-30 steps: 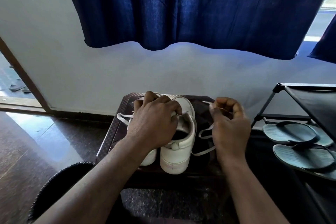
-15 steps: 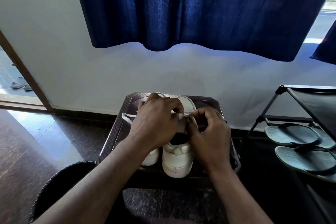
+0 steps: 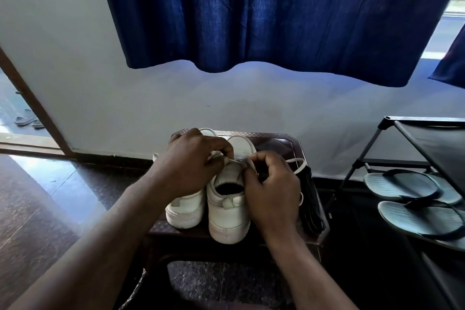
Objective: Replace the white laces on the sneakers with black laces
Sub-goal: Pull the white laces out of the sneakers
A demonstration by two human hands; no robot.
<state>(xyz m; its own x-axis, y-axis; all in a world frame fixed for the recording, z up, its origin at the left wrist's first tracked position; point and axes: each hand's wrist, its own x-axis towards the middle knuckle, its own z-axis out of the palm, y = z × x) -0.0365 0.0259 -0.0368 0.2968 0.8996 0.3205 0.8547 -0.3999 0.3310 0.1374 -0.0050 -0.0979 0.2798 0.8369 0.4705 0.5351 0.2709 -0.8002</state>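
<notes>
White lace (image 3: 296,159) in L hand (image 3: 191,161), R hand (image 3: 271,191); black laces (image 3: 310,201) rt.

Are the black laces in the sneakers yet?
No, the black laces lie bundled on the stool, right of the sneakers.

Two bare arms show in the view, the left forearm (image 3: 100,246) and the right forearm (image 3: 302,267), both uncovered from the lower edge up to the wrist. The left hand (image 3: 191,161) and the right hand (image 3: 273,191) are bare too, with the knuckles clearly marked
</notes>
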